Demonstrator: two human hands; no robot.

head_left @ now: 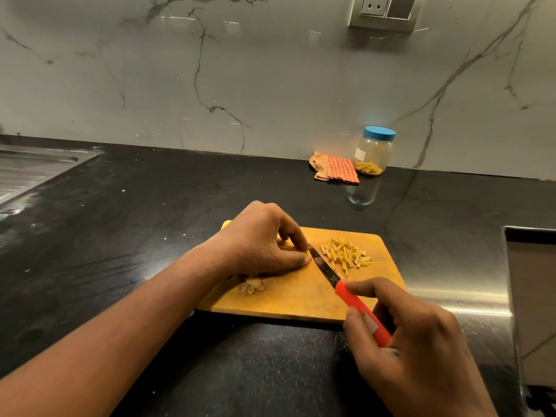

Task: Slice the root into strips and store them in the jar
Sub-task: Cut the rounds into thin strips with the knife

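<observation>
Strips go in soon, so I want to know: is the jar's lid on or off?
On: the blue lid caps the upright jar, flush on its top with no gap showing.

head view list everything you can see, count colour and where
cutting board: 1, orange-brown wood, on counter
strips: one pile, pale yellow, right part of board
root scraps: small clump, brownish, left part of board
knife: 1, red handle, dark blade, blade over board
jar: 1, clear, blue lid, by wall, strips inside
cloth: 1, orange checked, left of jar
sink: 1, steel, far left
socket: 1, white, top of wall
counter: 1, black
left hand: 1, fingers curled on board beside blade
right hand: 1, grips knife handle
</observation>
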